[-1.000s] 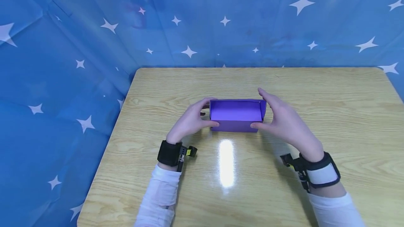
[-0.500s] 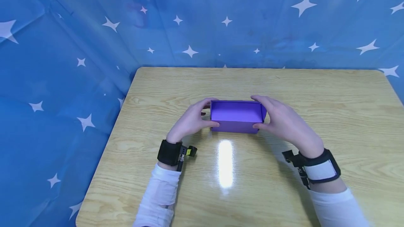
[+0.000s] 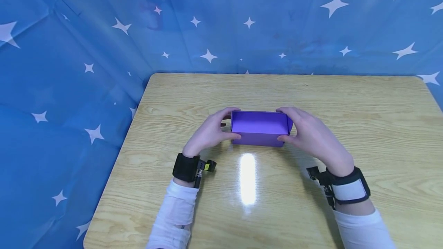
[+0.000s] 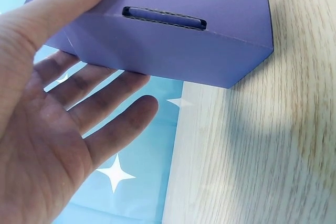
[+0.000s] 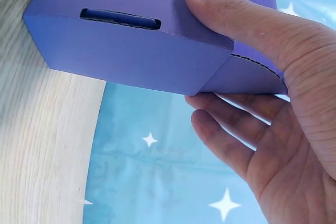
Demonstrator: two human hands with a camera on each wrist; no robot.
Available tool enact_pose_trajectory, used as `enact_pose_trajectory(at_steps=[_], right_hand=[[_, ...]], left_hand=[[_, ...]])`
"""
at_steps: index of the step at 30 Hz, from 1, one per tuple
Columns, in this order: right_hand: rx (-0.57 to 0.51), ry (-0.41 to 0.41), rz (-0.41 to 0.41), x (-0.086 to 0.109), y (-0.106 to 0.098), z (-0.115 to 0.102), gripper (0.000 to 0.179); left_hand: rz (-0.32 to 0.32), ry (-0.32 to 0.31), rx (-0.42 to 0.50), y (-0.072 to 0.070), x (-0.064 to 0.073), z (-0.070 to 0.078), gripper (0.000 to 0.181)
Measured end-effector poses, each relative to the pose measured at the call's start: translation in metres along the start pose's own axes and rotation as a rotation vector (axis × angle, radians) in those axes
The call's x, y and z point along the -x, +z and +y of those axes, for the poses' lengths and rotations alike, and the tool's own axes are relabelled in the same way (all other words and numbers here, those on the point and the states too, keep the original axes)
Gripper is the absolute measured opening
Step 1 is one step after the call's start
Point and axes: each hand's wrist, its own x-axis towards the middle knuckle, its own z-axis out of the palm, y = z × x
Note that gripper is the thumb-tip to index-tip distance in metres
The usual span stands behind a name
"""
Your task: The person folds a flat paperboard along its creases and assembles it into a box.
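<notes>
A purple cardboard box [image 3: 257, 138] lies between my two hands near the middle of the table, its hollow inside facing the head camera. My left hand [image 3: 210, 130] grips its left end, with the thumb [image 4: 79, 3] on the front face and the fingers behind. At the right end, my right hand [image 3: 309, 133] holds it the same way, its thumb [image 5: 236, 17] pressed on the front face. Both wrist views show a narrow slot along an edge at each end of the box [image 4: 157, 51]. The fingertips behind the box are partly hidden. Whether its base touches the table, I cannot tell.
The wooden table [image 3: 194, 91] extends to both sides, with a bright light reflection in front of the box. A blue curtain with white stars [image 3: 225, 18] hangs behind and to the left of the table.
My right hand's fingers, raised a second ago beyond the box's far corner, have come down onto its far side. The left hand keeps its hold, and the box has barely moved.
</notes>
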Motion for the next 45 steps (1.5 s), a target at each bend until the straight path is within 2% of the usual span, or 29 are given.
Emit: enact_pose_trajectory(at_steps=[15, 22, 25, 34, 45], right_hand=[[-0.009, 0.011, 0.011, 0.002, 0.002, 0.000, 0.072], [-0.010, -0.002, 0.034, 0.003, 0.004, 0.002, 0.072], [-0.008, -0.010, 0.048, 0.004, 0.004, 0.002, 0.071], [0.011, -0.022, 0.067, 0.006, 0.005, 0.002, 0.072], [0.023, -0.044, 0.094, 0.007, 0.009, 0.003, 0.072]], left_hand=[[0.006, 0.007, -0.011, 0.000, 0.000, 0.001, 0.077], [0.093, 0.122, -0.092, 0.001, 0.001, 0.007, 0.080], [0.120, 0.146, -0.106, 0.001, 0.003, 0.009, 0.075], [0.130, 0.167, -0.119, 0.001, 0.003, 0.010, 0.068], [0.143, 0.158, -0.125, 0.002, 0.004, 0.011, 0.067]])
